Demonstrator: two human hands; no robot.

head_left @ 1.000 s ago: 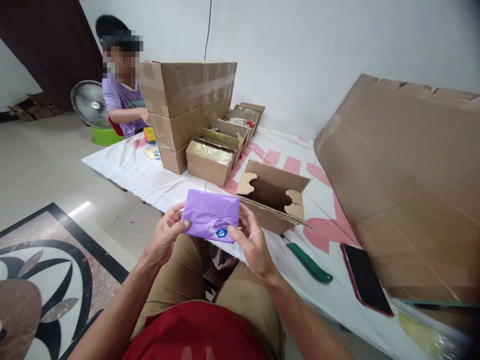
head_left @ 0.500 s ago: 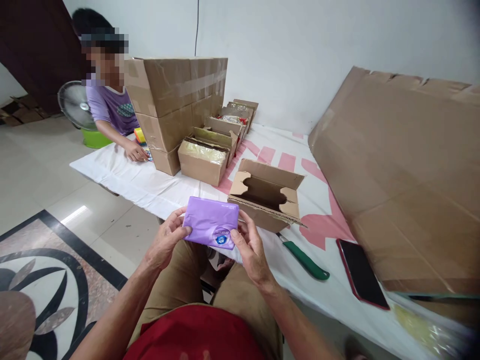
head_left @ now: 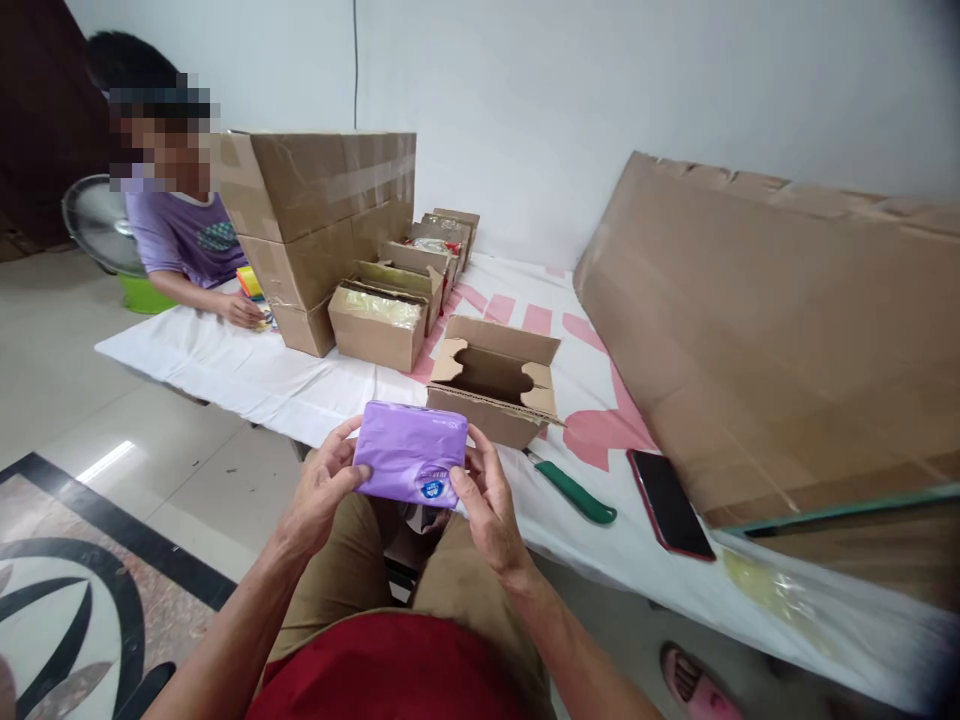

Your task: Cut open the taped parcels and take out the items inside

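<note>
A purple soft pack [head_left: 409, 450], looking like a pack of tissues with a blue and white logo at its lower right, is held up between both hands above my lap. My left hand [head_left: 324, 487] grips its left end, thumb on the front face. On the right end, my right hand [head_left: 487, 500] pinches it the same way, fingers behind and partly hidden. Just beyond the pack stands an open cardboard box [head_left: 491, 385], its flaps raised and its inside dark. A green-handled knife [head_left: 576, 492] lies beside that box, blade end toward it.
Taped boxes [head_left: 300, 190] are stacked at the left, with several open boxes [head_left: 375, 325] in a row beside them. A phone [head_left: 670, 503] lies right of the knife. A large cardboard sheet [head_left: 765, 340] leans at the right. Another person [head_left: 180, 225] sits behind the stack.
The view has swung slightly right, so the table and boxes appear farther left. The purple pack stays in both hands, its top edge tipped a little, showing more of the upper side.
</note>
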